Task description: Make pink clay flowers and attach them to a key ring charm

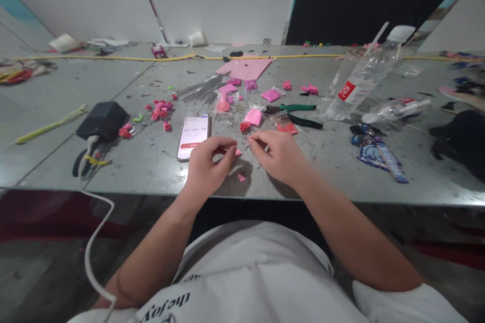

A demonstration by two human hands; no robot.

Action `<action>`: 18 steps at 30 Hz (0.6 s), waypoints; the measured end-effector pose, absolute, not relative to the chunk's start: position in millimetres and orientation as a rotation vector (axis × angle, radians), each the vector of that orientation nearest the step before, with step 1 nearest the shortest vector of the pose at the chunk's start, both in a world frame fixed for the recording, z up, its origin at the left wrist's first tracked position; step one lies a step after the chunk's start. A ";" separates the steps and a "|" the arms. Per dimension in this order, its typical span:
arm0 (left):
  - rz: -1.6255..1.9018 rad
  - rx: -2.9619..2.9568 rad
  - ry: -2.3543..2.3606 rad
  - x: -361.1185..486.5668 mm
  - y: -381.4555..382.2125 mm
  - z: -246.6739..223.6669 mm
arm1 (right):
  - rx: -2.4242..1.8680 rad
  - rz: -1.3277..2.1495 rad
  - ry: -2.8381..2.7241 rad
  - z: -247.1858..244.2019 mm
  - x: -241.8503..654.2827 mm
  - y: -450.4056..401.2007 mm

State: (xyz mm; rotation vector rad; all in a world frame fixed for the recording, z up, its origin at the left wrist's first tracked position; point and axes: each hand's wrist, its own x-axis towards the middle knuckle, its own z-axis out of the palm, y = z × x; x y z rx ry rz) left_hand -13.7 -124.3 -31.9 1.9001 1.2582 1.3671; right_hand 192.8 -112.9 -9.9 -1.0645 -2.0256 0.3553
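Observation:
My left hand (210, 164) is curled above the table, thumb and fingertips pressed together; what lies between them is too small to name. A bit of pink clay-like material (238, 152) shows beside those fingertips, and I cannot tell whether it is held. Across a small gap, my right hand (278, 155) pinches thumb against forefinger, the contents hidden. Just beyond both hands sits a small red flower-like piece (244, 126) with thin wire near it. A pink scrap (241, 177) lies on the table between my wrists.
Left of my hands lies a phone (194, 136) showing a timer. Green-handled pliers (295, 108), pink packets (253, 116) and a bundle of wires (202, 87) lie beyond. A water bottle (366, 75) stands right; a black adapter (102, 121) with a white cable sits left.

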 end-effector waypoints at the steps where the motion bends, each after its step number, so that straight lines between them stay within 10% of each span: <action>1: 1.372 1.789 1.235 -12.8 -125.3 -30.8 | -1.047 0.380 -2.005 -9.9 192.4 -113.1; 18: 1.210 1.776 1.152 -8.5 -131.4 -33.9 | -1.006 0.343 -2.162 -10.0 196.2 -114.5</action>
